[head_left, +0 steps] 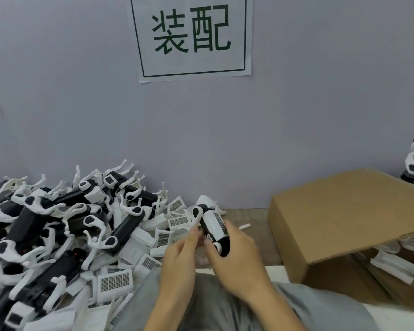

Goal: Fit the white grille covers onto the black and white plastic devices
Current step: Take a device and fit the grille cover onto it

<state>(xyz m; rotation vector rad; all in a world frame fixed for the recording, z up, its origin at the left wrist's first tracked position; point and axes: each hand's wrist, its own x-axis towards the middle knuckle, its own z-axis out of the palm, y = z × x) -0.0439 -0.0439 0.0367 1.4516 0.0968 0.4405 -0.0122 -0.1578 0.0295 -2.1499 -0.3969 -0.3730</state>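
Two hands up in front of me, both on one device (213, 225). My right hand (234, 256) wraps its lower black end, fingers curled round the body, thumb along the near side. My left hand (182, 254) comes in from the left, fingertips pinching at the device's left edge, just below the round black-and-white hinge. The device tilts, head end away from me toward the wall (296, 115), and a white cover (216, 223) with dark slots lies on its upper face; whether it is fully seated I cannot tell, it is blurred.

Left of my hands, a big pile of devices (58, 223) spreads over the table (249, 218), black bodies and white clips tangled every way. Loose grille covers (115, 281) lie along the pile's near and right edge, some face up with the slot grid showing. To my right sits a cardboard box (344, 223), flap raised, more white parts under it. On the wall hangs a paper sign (191, 37) with two large green characters. Grey fabric covers my lap below.
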